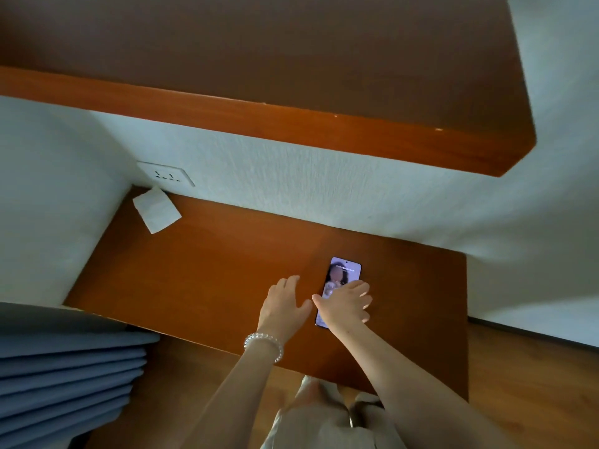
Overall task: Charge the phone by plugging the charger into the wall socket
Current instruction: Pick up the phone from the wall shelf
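Note:
A phone (344, 273) with a lit screen lies flat on the brown wooden desk (210, 260), right of centre. My right hand (345, 303) rests over the phone's lower half, fingers spread, covering that part. My left hand (285, 301), with a bead bracelet on its wrist, hovers just left of the phone, fingers apart and holding nothing. A white wall socket (166, 174) sits low on the white wall at the desk's far left corner. I see no charger or cable in view.
A folded white tissue (156, 209) lies on the desk just below the socket. A wooden shelf (291, 124) overhangs the desk. Blue curtain folds (64, 367) hang at the lower left. Wooden floor lies below and to the right.

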A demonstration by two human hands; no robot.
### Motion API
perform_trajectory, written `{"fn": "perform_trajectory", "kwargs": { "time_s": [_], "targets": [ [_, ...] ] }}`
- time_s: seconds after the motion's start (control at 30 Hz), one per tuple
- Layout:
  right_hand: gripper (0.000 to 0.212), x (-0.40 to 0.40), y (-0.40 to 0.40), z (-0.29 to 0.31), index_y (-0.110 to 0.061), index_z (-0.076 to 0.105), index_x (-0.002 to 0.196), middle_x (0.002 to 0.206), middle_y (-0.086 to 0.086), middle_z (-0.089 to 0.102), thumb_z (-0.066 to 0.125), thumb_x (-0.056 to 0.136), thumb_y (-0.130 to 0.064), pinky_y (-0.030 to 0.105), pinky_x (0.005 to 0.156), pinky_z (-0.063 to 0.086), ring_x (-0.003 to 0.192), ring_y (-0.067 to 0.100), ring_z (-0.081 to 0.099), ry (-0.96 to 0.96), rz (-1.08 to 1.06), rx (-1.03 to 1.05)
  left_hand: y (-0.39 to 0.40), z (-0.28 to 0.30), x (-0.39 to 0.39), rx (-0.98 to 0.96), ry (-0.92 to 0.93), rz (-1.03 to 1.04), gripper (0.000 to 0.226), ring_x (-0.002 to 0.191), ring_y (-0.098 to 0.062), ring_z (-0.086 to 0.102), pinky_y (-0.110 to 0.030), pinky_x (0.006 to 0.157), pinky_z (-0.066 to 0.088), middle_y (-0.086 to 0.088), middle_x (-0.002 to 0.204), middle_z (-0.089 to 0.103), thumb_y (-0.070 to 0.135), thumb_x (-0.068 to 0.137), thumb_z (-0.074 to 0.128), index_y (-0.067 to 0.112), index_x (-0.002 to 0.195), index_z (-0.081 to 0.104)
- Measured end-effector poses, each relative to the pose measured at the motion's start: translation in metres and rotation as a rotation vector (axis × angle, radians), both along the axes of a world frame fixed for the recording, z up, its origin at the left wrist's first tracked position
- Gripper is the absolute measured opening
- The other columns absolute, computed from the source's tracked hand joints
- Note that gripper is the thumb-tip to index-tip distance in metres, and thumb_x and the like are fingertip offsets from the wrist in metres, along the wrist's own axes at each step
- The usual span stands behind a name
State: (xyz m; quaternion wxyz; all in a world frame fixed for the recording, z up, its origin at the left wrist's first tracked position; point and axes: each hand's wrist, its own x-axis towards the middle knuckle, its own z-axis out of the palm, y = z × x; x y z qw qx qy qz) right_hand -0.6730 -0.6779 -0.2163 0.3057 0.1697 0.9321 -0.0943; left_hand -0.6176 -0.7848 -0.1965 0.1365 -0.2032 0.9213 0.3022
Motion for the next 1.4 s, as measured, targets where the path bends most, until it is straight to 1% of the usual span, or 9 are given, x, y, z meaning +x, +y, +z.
{"fn": "perform_trajectory", "kwargs": {
  "time_s": [0.3, 0.47, 0.57, 0.63, 0.77, 0.87, 1.07, 1.23, 1.4],
  "targets": [
    [0.104, -0.007, -0.005, 0.002, -0.005, 0.011, 0.141, 0.137, 0.021, 0.029, 0.071, 0.070, -0.052, 0.042, 0.087, 0.050, 0.118, 0.035, 0.043, -0.019, -0.102, -0.080, -0.009, 0.002, 0.004, 0.009, 0.029, 0.011, 0.055, 0.123, -0.015, 0.045, -0.029, 0.095, 0.048, 0.001, 0.135, 0.049, 0.034, 0.088, 0.057, 0.021, 0.138, 0.038],
    [0.106, -0.007, 0.003, 0.000, -0.007, 0.010, 0.141, 0.131, 0.020, 0.037, 0.072, 0.069, -0.054, 0.030, 0.077, 0.047, 0.111, 0.029, 0.049, 0.007, -0.049, -0.092, -0.009, 0.006, -0.001, -0.003, 0.047, -0.007, 0.055, 0.122, -0.014, 0.045, -0.029, 0.093, 0.049, 0.002, 0.134, 0.050, 0.034, 0.087, 0.057, 0.022, 0.137, 0.038],
    [0.104, -0.011, 0.011, 0.002, -0.010, 0.011, 0.140, 0.125, 0.020, 0.042, 0.075, 0.068, -0.049, 0.029, 0.074, 0.053, 0.100, 0.026, 0.056, 0.025, -0.033, -0.156, -0.008, 0.008, -0.006, -0.014, 0.054, -0.012, 0.056, 0.120, -0.014, 0.046, -0.029, 0.092, 0.049, 0.003, 0.133, 0.051, 0.035, 0.087, 0.059, 0.023, 0.137, 0.038],
    [0.099, -0.015, 0.019, 0.003, -0.010, 0.016, 0.136, 0.120, 0.018, 0.044, 0.077, 0.066, -0.045, 0.026, 0.066, 0.050, 0.093, 0.023, 0.057, 0.016, -0.053, -0.243, -0.006, 0.010, -0.010, -0.015, 0.063, -0.022, 0.056, 0.119, -0.014, 0.047, -0.027, 0.092, 0.049, 0.003, 0.132, 0.051, 0.035, 0.087, 0.059, 0.023, 0.137, 0.039],
    [0.073, -0.027, 0.037, 0.016, -0.009, 0.028, 0.117, 0.089, 0.003, 0.049, 0.078, 0.067, -0.027, 0.018, 0.055, 0.042, 0.071, 0.009, 0.051, 0.005, -0.160, -0.624, -0.006, 0.015, -0.018, 0.002, 0.091, -0.022, 0.056, 0.119, -0.012, 0.047, -0.024, 0.091, 0.046, 0.002, 0.131, 0.052, 0.034, 0.087, 0.061, 0.022, 0.136, 0.040],
    [0.076, -0.038, 0.056, 0.036, -0.014, 0.027, 0.119, 0.096, 0.004, 0.049, 0.078, 0.062, -0.020, 0.019, 0.058, 0.043, 0.077, 0.010, 0.051, 0.064, -0.133, -0.754, -0.005, 0.023, -0.028, 0.015, 0.119, -0.040, 0.055, 0.119, -0.012, 0.047, -0.026, 0.094, 0.046, 0.002, 0.130, 0.053, 0.034, 0.087, 0.062, 0.022, 0.136, 0.040],
    [0.064, -0.038, 0.102, 0.082, -0.014, 0.036, 0.110, 0.091, 0.001, 0.052, 0.073, 0.060, -0.030, 0.026, 0.066, 0.053, 0.077, 0.013, 0.057, 0.374, 0.111, -0.496, 0.017, 0.048, -0.055, 0.002, 0.191, -0.158, 0.048, 0.115, -0.014, 0.051, -0.026, 0.093, 0.045, -0.002, 0.126, 0.055, 0.032, 0.088, 0.060, 0.018, 0.132, 0.046],
    [0.066, -0.018, 0.173, 0.113, -0.014, 0.036, 0.120, 0.104, 0.004, 0.048, 0.072, 0.070, -0.035, 0.034, 0.077, 0.040, 0.092, 0.021, 0.049, 0.631, 0.495, -0.095, 0.062, 0.078, -0.069, -0.062, 0.280, -0.356, 0.043, 0.119, -0.018, 0.048, -0.031, 0.097, 0.043, -0.002, 0.128, 0.055, 0.028, 0.089, 0.058, 0.016, 0.130, 0.049],
    [0.081, 0.032, 0.259, 0.125, -0.017, 0.036, 0.114, 0.092, 0.008, 0.059, 0.083, 0.050, -0.034, 0.038, 0.069, 0.044, 0.080, 0.026, 0.055, 0.698, 0.430, 0.099, 0.138, 0.099, -0.068, -0.199, 0.376, -0.674, 0.037, 0.124, -0.015, 0.046, -0.030, 0.104, 0.039, 0.004, 0.136, 0.051, 0.033, 0.092, 0.049, 0.021, 0.126, 0.053]
  ]
}}
